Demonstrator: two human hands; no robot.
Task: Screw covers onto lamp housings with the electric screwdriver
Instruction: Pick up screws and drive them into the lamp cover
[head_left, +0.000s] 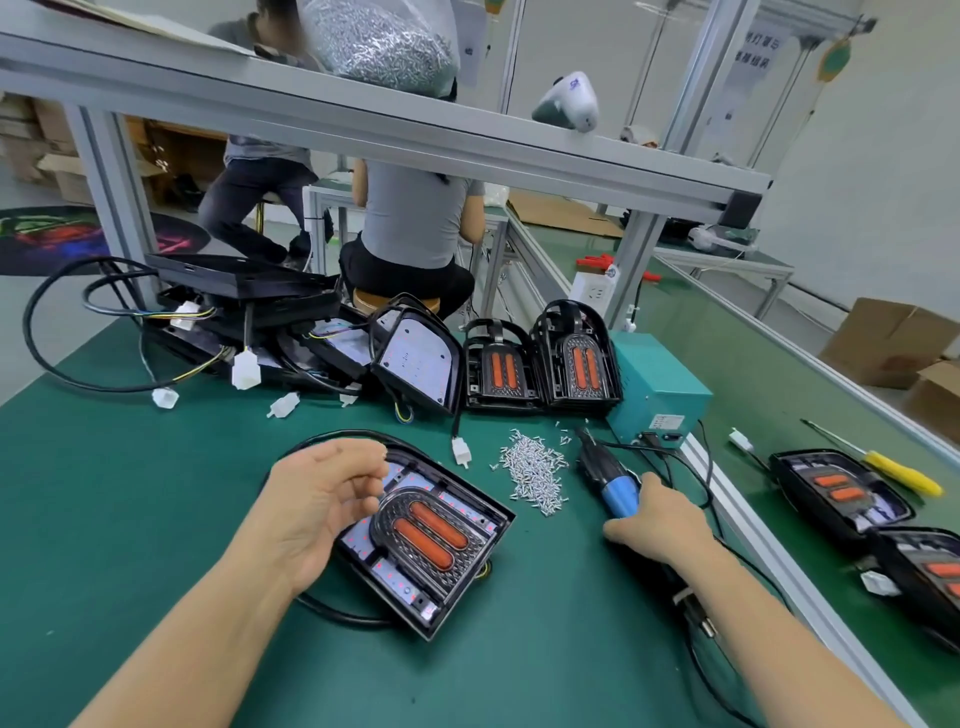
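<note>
At frame centre, the lamp housing (423, 540) lies on the green desk (130, 493), its cover (430, 535) with 2 orange strips seated inside. The left hand (317, 512) hovers over its left edge, fingers loosely curled, holding nothing visible. Lower right, the right hand (662, 522) grips the electric screwdriver (610, 480), whose tip points at the screw pile (532, 470).

Green bench mat (130, 519): lamp housings (426, 540), screws (532, 470).

Black arch-shaped lamp housing (423, 540) laid flat on green mat, ribbed cover with two orange lenses (428, 535) seated inside. Blue-and-black electric screwdriver (605, 475) laid right of it, silver screw pile (532, 470) between.
</note>
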